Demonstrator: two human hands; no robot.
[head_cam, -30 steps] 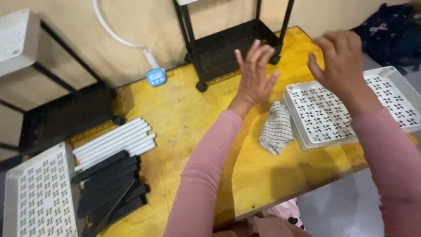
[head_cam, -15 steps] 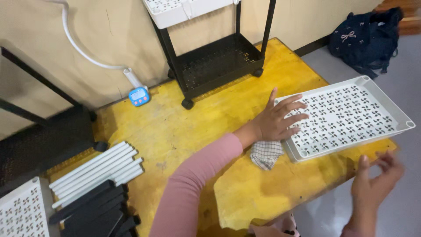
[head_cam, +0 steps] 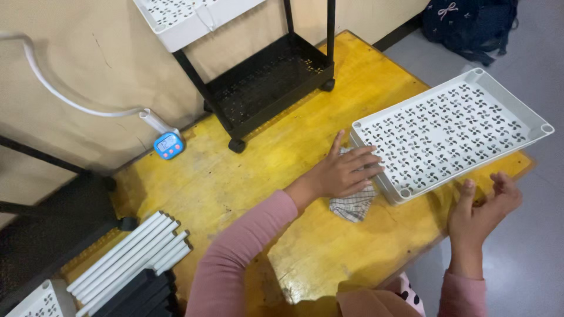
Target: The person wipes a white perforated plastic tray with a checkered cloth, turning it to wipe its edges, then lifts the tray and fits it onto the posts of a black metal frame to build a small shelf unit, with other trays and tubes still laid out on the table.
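Head view: my left hand presses flat on the checked cloth; white tray just rightward, long axis slanting away; right hand open, empty

**One small screen on the table's far edge**

A small blue digital timer is the only screen in view. It sits at about ten o'clock from the picture's centre, on the yellow table against the beige wall. The body is rounded and square-ish, with a pale display across the top and pink buttons beneath. No packages, labels or signs show.
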